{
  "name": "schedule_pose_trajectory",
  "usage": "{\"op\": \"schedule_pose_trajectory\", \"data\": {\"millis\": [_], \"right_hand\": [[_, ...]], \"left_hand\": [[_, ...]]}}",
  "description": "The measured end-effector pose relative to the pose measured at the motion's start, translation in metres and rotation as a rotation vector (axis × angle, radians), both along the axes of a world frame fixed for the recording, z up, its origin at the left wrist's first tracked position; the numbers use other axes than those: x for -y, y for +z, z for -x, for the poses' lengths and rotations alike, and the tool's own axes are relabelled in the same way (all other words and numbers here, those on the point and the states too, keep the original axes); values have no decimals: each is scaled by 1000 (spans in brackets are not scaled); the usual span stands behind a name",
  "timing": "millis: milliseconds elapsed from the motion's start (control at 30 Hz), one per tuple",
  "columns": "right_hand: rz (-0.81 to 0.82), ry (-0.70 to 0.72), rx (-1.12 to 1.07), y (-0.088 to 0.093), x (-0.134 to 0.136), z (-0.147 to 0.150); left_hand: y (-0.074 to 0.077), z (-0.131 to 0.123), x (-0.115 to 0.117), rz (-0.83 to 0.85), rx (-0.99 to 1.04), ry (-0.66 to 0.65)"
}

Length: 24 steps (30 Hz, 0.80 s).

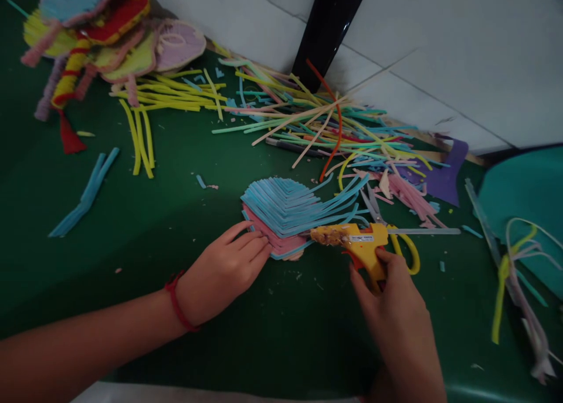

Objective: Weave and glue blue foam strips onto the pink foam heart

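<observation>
A round craft piece (285, 206) lies on the green table, with blue chenille stems laid in V-shaped rows over a pink layer. Several stem ends stick out loose on its right. My left hand (229, 259), a red band at its wrist, grips the piece's lower left edge; part of the fingertips is hidden. In my right hand (391, 297) is a yellow glue gun (365, 241), its brownish, crusted nozzle pointing left at the piece's lower right edge. A clear glue stick (426, 232) juts from its back. Yellow-handled scissors (409, 253) lie partly behind the gun.
Loose coloured chenille stems (316, 121) are heaped along the wall, where a black phone (329, 33) leans. Fan-like pieces (176, 45) are stacked at the upper left. Blue stems (90, 195) lie at left. A purple scrap (448, 174) and a teal object (523, 197) are at right.
</observation>
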State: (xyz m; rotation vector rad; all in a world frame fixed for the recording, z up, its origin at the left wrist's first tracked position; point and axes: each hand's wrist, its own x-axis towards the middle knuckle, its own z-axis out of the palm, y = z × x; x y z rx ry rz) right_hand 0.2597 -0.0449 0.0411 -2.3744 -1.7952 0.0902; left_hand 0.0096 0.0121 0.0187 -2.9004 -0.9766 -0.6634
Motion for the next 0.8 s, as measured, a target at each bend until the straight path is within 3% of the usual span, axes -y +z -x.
{"op": "schedule_pose_trajectory", "data": {"millis": [800], "right_hand": [[38, -75, -38, 6, -3, -6]], "left_hand": [[1, -1, 0, -26, -3, 7]]}}
